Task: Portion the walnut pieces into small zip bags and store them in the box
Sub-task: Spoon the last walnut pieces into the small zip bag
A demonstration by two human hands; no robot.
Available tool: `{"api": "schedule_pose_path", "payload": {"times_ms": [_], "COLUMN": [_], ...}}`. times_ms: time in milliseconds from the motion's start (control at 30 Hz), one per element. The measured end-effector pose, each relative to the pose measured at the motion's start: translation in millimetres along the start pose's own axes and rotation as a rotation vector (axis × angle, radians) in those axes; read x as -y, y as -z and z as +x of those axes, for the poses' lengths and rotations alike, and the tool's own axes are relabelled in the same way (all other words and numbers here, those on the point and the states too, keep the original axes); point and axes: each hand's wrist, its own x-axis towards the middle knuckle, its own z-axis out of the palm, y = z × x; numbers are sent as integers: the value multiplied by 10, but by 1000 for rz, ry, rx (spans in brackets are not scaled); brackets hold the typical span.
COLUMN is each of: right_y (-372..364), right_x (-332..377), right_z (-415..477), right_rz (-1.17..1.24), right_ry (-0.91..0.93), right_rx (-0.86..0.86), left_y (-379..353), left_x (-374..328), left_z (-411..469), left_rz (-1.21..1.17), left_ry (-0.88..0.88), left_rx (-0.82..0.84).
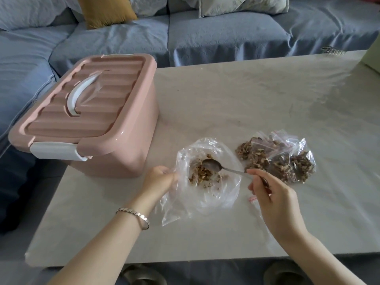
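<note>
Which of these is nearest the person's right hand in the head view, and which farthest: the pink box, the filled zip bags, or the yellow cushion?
1. The filled zip bags: just beyond the right hand, on the table.
2. The pink box: across the table, at its left end.
3. The yellow cushion: far back on the sofa.

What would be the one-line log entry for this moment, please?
left hand: grips clear bag edge | right hand: holds spoon inside bag, above walnut pieces | filled zip bags: on table | box: lid on
</note>
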Motion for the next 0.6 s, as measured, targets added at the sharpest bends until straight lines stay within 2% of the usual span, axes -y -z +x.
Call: {"api": "schedule_pose_path", "payload": {"times_ms": [133, 233, 433, 600], "right_y": [-71, -111, -175, -231], "right_x": [-1, -10, -78, -93], "right_z": [-59, -100, -196, -245], "right_rz": [-21, -15, 18, 47], "right_ry": [14, -4, -125, -206], "right_rx": [-39, -71, -142, -118], "left_y": [-111, -197, -305, -323], "left_x": [-73, -130, -110, -80], "left_z": [53, 15, 4, -30], "left_rz": [19, 13, -207, -332], "left_ry": [-25, -56, -86, -129], "left_rx": [-41, 13, 98, 173]}}
